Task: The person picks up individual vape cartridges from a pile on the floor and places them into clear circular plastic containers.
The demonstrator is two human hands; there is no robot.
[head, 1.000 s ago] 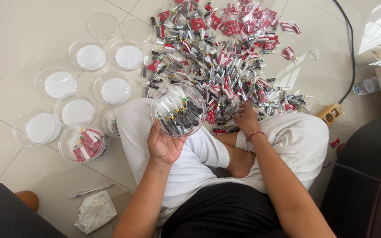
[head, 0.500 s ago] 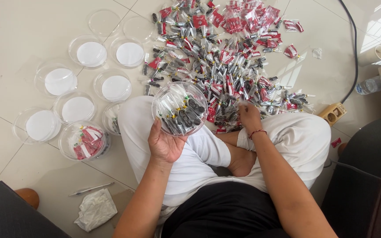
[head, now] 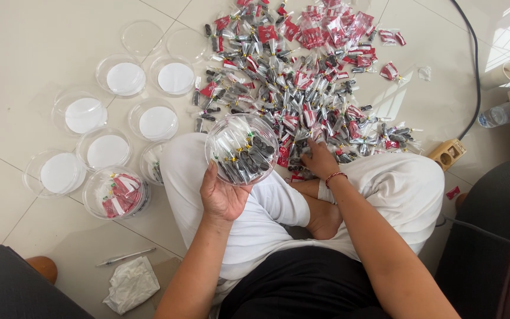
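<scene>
Empty dishes: a cluster of clear round dishes (head: 125,77) with white discs inside sits on the tiled floor (head: 25,41) at ten o'clock from the person's lap.
Filled dish: one dish (head: 115,194) at nine o'clock holds red-and-white packets.
Floor scraps: a pen (head: 124,257) and a crumpled tissue (head: 130,285) lie at seven o'clock, near the left forearm.
Left hand: the left hand (head: 222,195) is cupped under a clear round container (head: 241,149), fingers curled up its near edge, holding it above the left knee.
Container: it is part-filled with small dark pieces in clear wrapping.
Right hand: the right hand (head: 320,159) rests fingers-down on the near edge of the packet pile (head: 302,88); whether it pinches a packet I cannot tell.
Pile: red, white and dark packets spread across the floor at twelve o'clock.
Far right: a socket block (head: 447,155) and a plastic bottle (head: 506,111) lie at two o'clock.
</scene>
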